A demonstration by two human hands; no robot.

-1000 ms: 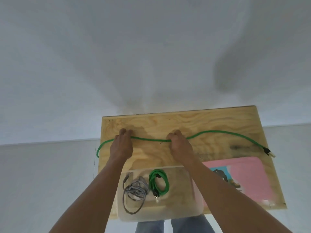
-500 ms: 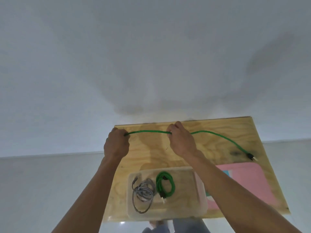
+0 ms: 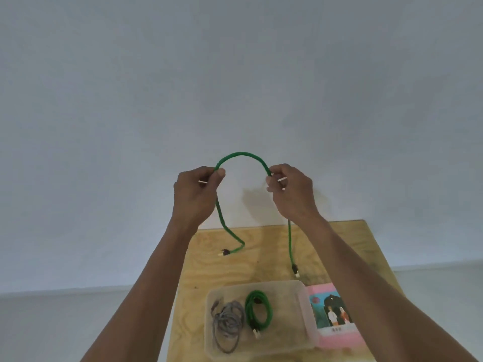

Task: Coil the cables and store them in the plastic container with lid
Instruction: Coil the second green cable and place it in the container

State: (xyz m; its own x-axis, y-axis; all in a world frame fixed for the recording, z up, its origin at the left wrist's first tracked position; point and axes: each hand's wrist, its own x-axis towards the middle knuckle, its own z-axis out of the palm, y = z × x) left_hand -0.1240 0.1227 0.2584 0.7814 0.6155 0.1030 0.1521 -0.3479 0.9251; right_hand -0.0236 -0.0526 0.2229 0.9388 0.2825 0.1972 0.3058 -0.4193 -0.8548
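Both forearms run off the bottom edge of the frame, so no elbows. The table (image 3: 352, 239) gets cut off at the bottom too, and its left side sits behind the left arm. The right arm covers part of the pink lid (image 3: 337, 338) at lower right; the picture on it is too small to make out. Where the green cable (image 3: 240, 154) passes through the left hand (image 3: 194, 195) and right hand (image 3: 294, 194), it's hidden by fingers. Its plug tips are tiny, can't tell the connector type. The box (image 3: 305, 304) has its near edge close to the frame bottom, blurry.
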